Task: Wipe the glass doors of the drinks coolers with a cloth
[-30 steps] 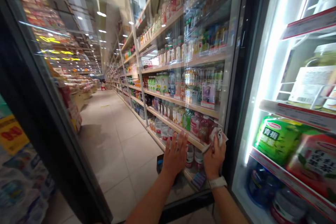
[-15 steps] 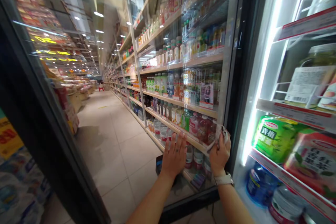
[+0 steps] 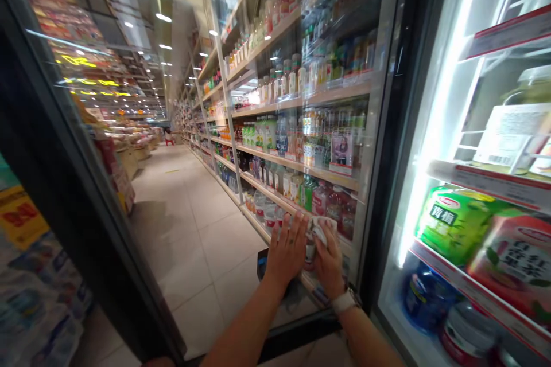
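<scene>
My left hand [image 3: 287,252] lies flat with its fingers stretched out against the glass door [image 3: 206,229]. Just right of it, my right hand [image 3: 329,258] grips a crumpled whitish cloth [image 3: 321,229] and presses it to the same pane, its fingers bent over the cloth. A pale-banded watch [image 3: 345,301] is on the right wrist. The door's dark frame [image 3: 301,334] runs below both hands and up either side. Through the glass, shelves of bottled drinks [image 3: 297,186] show behind the hands, which cover part of the lower rows.
On the right is a lit fridge with a green drink pack [image 3: 458,226], a red drink pack [image 3: 514,252] and a blue-wrapped bottle [image 3: 430,298]. A yellow price sign [image 3: 21,218] hangs at left above plastic-wrapped goods. A tiled aisle [image 3: 172,206] stretches away beyond the door.
My right hand has slid the cloth left across the glass, from beside the right door frame to close beside my left hand. My left hand has stayed in place on the pane.
</scene>
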The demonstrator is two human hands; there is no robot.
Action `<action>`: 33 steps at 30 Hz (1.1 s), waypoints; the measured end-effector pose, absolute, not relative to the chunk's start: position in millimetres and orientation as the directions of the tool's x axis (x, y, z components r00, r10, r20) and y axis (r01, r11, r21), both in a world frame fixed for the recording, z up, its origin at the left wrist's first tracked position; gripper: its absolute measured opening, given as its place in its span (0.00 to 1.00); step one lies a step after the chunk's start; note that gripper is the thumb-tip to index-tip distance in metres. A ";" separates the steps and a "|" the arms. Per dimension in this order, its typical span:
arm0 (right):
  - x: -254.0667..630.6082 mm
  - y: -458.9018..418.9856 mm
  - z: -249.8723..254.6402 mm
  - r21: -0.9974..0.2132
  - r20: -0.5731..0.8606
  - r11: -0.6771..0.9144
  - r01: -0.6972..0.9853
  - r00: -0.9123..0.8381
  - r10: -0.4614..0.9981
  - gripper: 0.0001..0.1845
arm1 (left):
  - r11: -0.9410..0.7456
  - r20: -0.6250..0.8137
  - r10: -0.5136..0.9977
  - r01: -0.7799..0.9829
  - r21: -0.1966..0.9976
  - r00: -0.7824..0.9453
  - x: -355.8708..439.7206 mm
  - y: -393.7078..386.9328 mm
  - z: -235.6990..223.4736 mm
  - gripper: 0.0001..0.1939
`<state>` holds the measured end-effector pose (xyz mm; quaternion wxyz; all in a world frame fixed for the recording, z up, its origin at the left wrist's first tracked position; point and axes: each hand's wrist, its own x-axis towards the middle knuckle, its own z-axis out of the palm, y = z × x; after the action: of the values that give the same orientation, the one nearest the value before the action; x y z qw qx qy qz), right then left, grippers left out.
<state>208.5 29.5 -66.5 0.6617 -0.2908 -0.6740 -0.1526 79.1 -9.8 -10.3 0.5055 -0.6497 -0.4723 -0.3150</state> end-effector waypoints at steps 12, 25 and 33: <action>207.7 29.4 -56.2 -0.385 0.923 0.707 0.593 0.251 0.292 0.24 | -0.045 0.885 0.311 0.935 -0.351 0.347 79.8 -9.5 -10.5 0.34; 255.7 56.2 -44.9 -0.559 0.824 0.552 0.619 0.490 0.285 0.26 | -0.051 0.898 0.273 0.937 -0.345 0.345 81.2 -9.1 -9.2 0.32; 175.6 19.3 -66.2 -0.279 0.960 0.754 0.595 0.186 0.209 0.24 | -0.048 0.874 0.322 0.928 -0.369 0.365 76.2 -8.0 -13.8 0.32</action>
<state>175.6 19.3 -66.2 0.6992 -0.3225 -0.6229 -0.1381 76.2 -8.0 -13.8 0.5002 -0.6573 -0.4753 -0.3031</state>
